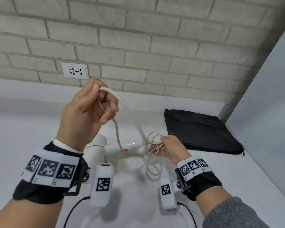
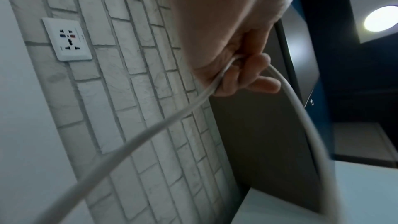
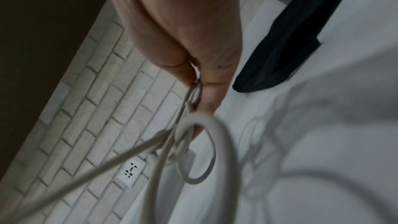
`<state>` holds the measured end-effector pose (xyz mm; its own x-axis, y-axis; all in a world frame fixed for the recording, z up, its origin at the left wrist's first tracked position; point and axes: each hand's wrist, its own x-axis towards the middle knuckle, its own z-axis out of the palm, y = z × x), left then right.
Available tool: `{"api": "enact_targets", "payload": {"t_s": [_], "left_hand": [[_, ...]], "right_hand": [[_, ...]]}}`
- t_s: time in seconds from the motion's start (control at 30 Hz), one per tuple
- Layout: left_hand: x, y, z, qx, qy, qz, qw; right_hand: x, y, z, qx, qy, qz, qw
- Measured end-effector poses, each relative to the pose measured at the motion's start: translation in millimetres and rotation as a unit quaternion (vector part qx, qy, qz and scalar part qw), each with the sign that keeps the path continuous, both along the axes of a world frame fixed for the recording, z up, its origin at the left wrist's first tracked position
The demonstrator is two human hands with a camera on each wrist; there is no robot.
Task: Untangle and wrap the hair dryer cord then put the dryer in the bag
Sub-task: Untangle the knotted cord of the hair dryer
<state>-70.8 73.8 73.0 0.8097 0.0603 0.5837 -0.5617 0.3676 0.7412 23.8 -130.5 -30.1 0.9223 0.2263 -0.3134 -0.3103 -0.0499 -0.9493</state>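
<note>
A white hair dryer lies on the white counter, partly hidden behind my left wrist. Its cream cord runs up to my raised left hand, which pinches a bend of it between thumb and fingers. From there the cord drops to a tangle of loops held by my right hand, lower and to the right. The right wrist view shows my fingers pinching those loops. A flat black bag lies beyond my right hand.
A brick wall with a white socket plate stands behind the counter. A plain wall closes the right side. Black cables from the wrist cameras trail toward me.
</note>
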Motion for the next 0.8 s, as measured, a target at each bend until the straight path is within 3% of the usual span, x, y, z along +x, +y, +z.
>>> {"api": "enact_targets", "payload": {"t_s": [0.1, 0.23, 0.4, 0.47, 0.57, 0.67, 0.73, 0.8], "left_hand": [[-2.6, 5.4, -11.7, 0.093, 0.07, -0.041, 0.992], [-1.8, -7.8, -32.2, 0.2, 0.18, -0.089, 0.959], [-3.8, -20.7, -43.1, 0.373, 0.203, -0.15, 0.893], [2.6, -21.5, -47.8, 0.44, 0.22, -0.088, 0.866], [21.0, -24.5, -63.3, 0.527, 0.244, 0.127, 0.804], [33.4, -35.6, -78.7, 0.556, 0.276, 0.185, 0.762], [39.1, -41.7, -85.4, 0.543, 0.28, 0.198, 0.767], [43.5, -43.0, -88.3, 0.475, 0.288, 0.205, 0.806]], "right_hand": [[-1.7, 0.2, 5.9, 0.029, -0.021, 0.013, 0.999], [-3.2, 6.1, 16.0, 0.016, -0.084, 0.037, 0.996], [-4.1, 8.5, 21.0, -0.041, -0.143, 0.025, 0.989], [-7.1, 8.3, 23.6, -0.033, -0.16, 0.026, 0.986], [-10.6, 9.2, 27.1, -0.005, -0.169, 0.022, 0.985], [-10.6, 9.6, 27.1, 0.019, -0.18, 0.025, 0.983], [-10.9, 8.5, 28.1, 0.035, -0.184, 0.028, 0.982], [-10.8, 5.5, 29.3, 0.04, -0.184, 0.025, 0.982]]}}
